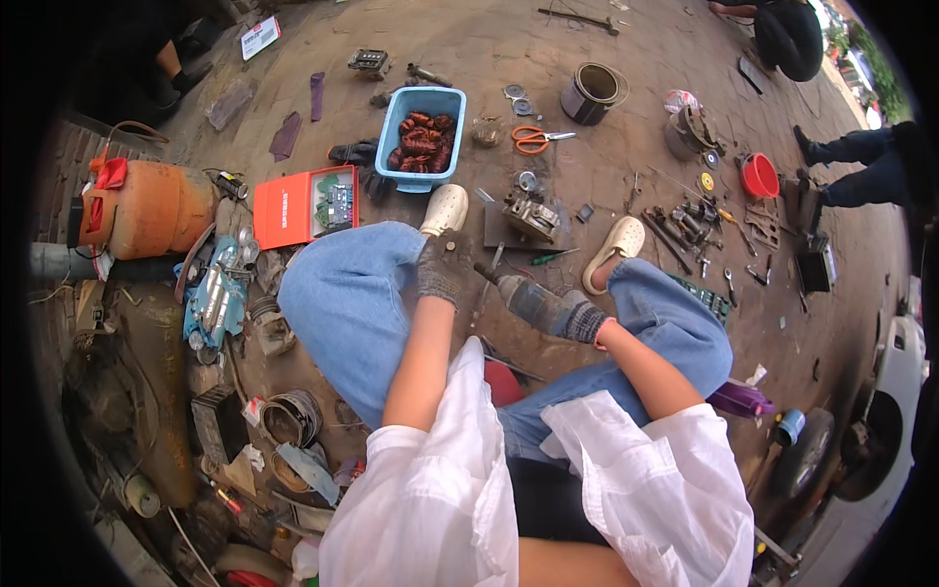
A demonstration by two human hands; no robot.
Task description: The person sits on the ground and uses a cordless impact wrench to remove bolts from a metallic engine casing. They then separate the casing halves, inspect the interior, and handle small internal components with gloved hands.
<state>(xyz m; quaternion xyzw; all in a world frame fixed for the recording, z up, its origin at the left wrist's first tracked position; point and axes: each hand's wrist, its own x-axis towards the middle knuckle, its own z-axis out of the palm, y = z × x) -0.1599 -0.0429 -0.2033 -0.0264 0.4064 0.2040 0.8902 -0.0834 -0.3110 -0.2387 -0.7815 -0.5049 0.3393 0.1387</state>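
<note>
My left hand [446, 266], in a dark grey knit glove, is closed around a small piece whose round, pale end [450, 247] shows at the top. My right hand [540, 303], gloved alike, is closed too. A dark, narrow end [485, 272] sticks out from it toward the left hand; whether this is a tool or a gloved finger is unclear. Just beyond both hands, a grey metal machine part [533, 217] rests on a dark flat plate [501, 235] between my feet. A green-handled screwdriver [555, 256] lies beside the plate.
Farther off stand a blue tub [391, 137] of copper coils, orange-handled scissors [533, 139] and a metal can [592, 93]. Leftward are a red box [282, 210] with a circuit board and an orange gas cylinder [161, 208]. Loose tools [685, 230], a red bowl [759, 176] and other people are rightward.
</note>
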